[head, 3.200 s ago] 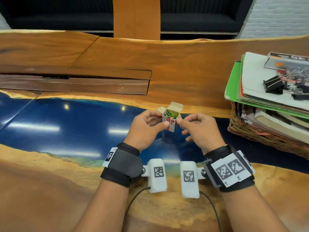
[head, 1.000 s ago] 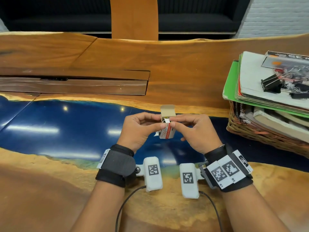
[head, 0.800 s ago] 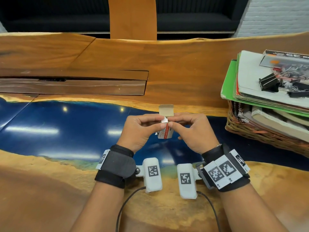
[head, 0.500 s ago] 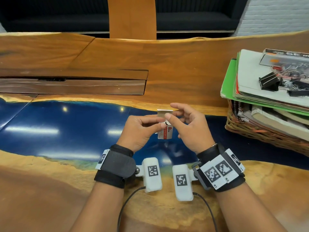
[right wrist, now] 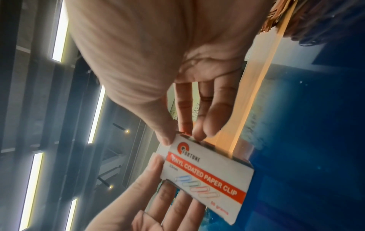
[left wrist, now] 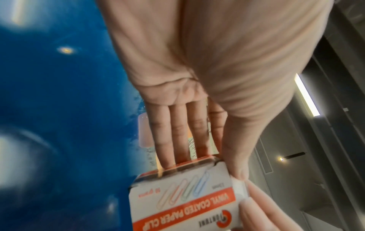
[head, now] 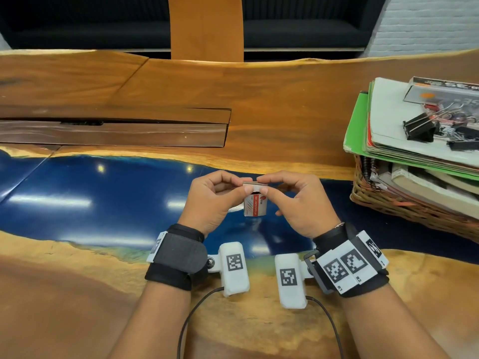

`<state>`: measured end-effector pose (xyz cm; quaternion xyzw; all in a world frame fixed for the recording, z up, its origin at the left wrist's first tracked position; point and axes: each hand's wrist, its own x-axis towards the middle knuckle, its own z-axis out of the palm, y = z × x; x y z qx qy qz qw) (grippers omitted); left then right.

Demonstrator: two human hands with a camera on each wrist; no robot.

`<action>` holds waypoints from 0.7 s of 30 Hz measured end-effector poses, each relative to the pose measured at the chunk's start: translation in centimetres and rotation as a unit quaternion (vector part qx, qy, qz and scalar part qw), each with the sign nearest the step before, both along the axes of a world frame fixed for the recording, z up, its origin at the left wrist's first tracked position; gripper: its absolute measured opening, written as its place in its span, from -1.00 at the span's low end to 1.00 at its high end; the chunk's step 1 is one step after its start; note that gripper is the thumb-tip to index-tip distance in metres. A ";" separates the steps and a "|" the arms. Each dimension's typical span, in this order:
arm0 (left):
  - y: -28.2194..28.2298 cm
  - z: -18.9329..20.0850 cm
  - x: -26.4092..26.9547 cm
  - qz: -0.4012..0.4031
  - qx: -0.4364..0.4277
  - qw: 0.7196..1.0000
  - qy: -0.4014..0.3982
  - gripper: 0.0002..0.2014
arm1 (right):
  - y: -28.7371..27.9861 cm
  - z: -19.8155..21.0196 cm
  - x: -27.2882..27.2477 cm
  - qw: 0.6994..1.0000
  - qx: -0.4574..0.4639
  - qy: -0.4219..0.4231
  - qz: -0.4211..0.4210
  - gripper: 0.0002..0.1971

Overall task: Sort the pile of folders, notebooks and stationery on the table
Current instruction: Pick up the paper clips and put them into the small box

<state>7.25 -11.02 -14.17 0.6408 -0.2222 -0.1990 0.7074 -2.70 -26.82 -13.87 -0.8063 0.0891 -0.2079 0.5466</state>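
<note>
A small white and red paper clip box [head: 255, 204] is held upright above the blue part of the table, its top flap folded down. My left hand [head: 242, 185] pinches its upper left edge between thumb and fingers. My right hand [head: 262, 185] pinches the upper right corner and the flap. The left wrist view shows the box [left wrist: 183, 198] with my left fingers [left wrist: 177, 132] behind it. In the right wrist view my thumb and fingers [right wrist: 187, 125] grip the box [right wrist: 207, 176] at its top end. The box contents are hidden.
At the right a wicker basket [head: 388, 203] holds notebooks, with a stack of folders [head: 383, 112] on top. Black binder clips [head: 420, 128] and a clear packet [head: 445, 92] lie on the stack. A wooden slot [head: 114, 130] runs across the table at the left.
The box was open with coloured clips showing; its flap has been folded down by my right hand. Both hands stayed in the same place over the blue surface.
</note>
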 end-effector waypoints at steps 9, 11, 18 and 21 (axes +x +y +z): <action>0.6 0.1 0.0 -0.028 0.000 1.000 -0.005 -0.78 | -0.2 0.1 -0.2 1.000 0.009 0.009 0.023 -0.81; 0.6 0.0 0.1 -0.030 0.006 0.999 -0.013 -0.83 | -0.2 0.1 -0.2 1.000 0.012 0.008 0.027 -0.81; 0.3 -0.1 0.2 -0.030 0.021 0.998 -0.043 -0.80 | -0.2 0.2 -0.2 0.999 0.009 0.001 0.031 -0.82; 0.2 -0.1 0.1 -0.017 0.027 0.999 -0.043 -0.80 | -0.2 0.1 -0.2 0.999 0.009 0.002 0.030 -0.81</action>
